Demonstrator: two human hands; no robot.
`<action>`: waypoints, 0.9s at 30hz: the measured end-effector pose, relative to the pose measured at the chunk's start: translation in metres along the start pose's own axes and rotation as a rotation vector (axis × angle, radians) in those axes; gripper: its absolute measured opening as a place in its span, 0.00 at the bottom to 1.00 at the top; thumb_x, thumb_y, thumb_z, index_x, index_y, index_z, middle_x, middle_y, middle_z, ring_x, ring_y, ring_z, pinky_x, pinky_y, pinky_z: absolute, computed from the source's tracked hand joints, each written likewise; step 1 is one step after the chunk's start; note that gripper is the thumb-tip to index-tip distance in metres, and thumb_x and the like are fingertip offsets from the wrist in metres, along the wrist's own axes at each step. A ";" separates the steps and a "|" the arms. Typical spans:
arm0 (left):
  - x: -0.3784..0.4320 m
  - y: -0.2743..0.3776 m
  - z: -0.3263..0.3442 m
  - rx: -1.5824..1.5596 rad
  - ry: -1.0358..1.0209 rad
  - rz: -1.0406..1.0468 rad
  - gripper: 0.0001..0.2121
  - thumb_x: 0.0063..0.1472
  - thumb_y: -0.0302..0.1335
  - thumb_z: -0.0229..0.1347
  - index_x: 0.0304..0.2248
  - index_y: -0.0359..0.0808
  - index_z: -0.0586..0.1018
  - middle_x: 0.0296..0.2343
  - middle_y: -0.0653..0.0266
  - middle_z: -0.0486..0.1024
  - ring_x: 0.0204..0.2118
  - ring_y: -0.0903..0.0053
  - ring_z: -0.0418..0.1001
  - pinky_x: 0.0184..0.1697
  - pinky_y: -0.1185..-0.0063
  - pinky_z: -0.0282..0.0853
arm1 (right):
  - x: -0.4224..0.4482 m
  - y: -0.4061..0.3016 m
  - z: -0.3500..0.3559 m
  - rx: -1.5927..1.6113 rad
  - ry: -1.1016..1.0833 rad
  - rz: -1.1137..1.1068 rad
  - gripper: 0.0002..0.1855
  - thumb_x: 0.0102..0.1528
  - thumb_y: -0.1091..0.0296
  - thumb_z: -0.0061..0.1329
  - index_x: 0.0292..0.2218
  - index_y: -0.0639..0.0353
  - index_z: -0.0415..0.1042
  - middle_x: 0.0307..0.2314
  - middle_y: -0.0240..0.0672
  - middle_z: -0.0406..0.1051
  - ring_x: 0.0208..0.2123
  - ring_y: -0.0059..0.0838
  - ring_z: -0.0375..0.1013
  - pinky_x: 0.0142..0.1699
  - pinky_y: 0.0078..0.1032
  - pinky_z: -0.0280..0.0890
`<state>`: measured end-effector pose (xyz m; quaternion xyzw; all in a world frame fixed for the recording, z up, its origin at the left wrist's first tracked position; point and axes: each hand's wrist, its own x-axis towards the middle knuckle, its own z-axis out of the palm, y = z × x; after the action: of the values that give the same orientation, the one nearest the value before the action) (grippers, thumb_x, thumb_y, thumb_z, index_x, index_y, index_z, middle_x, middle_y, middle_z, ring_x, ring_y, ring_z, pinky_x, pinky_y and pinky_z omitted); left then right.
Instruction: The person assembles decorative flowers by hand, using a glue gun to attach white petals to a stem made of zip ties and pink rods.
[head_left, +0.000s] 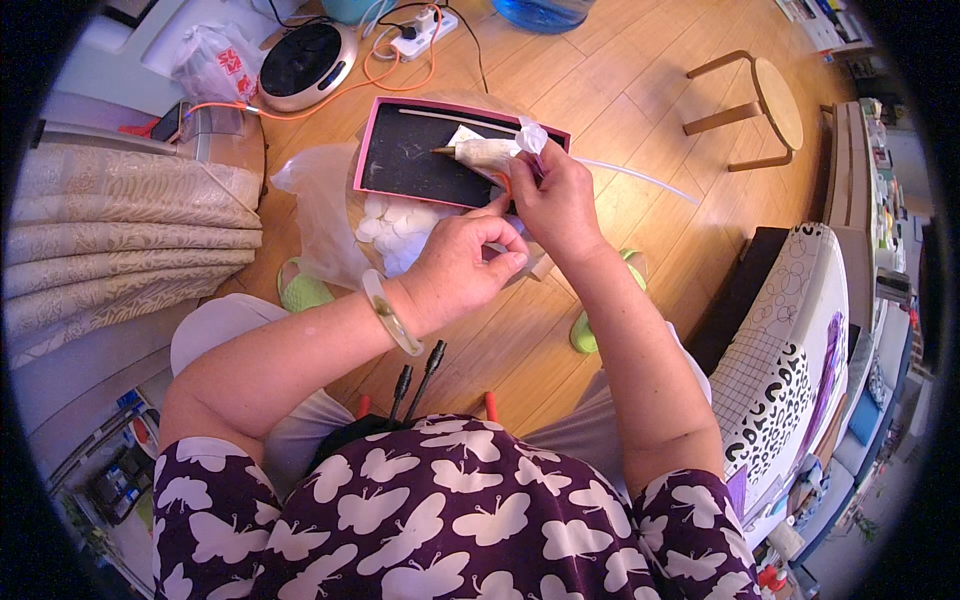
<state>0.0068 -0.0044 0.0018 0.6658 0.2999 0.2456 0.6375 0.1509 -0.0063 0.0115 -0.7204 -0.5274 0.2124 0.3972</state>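
My right hand (555, 187) is raised over the right part of a pink-rimmed box with a black inside (420, 161), pinching a small white petal-like piece (531, 137). Lower and to the left, my left hand (469, 262) has its thumb and fingers curled near each other; whether something thin is between them cannot be told. A white hot glue gun (487, 152) lies in the box, its nozzle pointing left, partly behind my right hand. A thin pale stick (457, 118) rests along the far side. Thin white round pieces (397, 225) are heaped just in front of the box.
A translucent plastic bag (319, 210) hangs left of the box. Beyond are a round black-topped appliance (306, 64), an orange cable (300, 114) and a power strip (425, 36). A wooden stool (776, 101) stands at the right. Green slippers (304, 289) are on the floor.
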 end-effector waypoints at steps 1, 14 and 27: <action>0.000 0.000 0.000 0.004 0.003 -0.005 0.02 0.46 0.23 0.54 0.20 0.33 0.73 0.44 0.38 0.60 0.22 0.79 0.71 0.26 0.83 0.67 | 0.000 -0.002 -0.001 0.014 -0.010 0.017 0.06 0.45 0.70 0.45 0.24 0.63 0.64 0.17 0.49 0.66 0.22 0.48 0.67 0.26 0.36 0.61; 0.000 0.004 0.004 0.003 -0.008 -0.026 0.03 0.47 0.22 0.54 0.20 0.32 0.73 0.44 0.40 0.61 0.24 0.78 0.72 0.28 0.83 0.68 | 0.000 0.001 0.001 0.001 -0.014 0.007 0.06 0.46 0.70 0.45 0.24 0.63 0.64 0.17 0.49 0.66 0.23 0.49 0.67 0.26 0.36 0.61; -0.001 0.008 0.005 0.006 0.002 -0.050 0.02 0.47 0.22 0.54 0.20 0.33 0.73 0.45 0.39 0.60 0.23 0.80 0.71 0.27 0.84 0.67 | 0.000 0.003 0.004 0.006 0.017 -0.009 0.05 0.45 0.71 0.45 0.25 0.63 0.65 0.18 0.49 0.66 0.23 0.49 0.67 0.26 0.36 0.61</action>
<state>0.0100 -0.0085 0.0093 0.6597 0.3178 0.2292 0.6413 0.1503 -0.0053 0.0069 -0.7185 -0.5266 0.2060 0.4049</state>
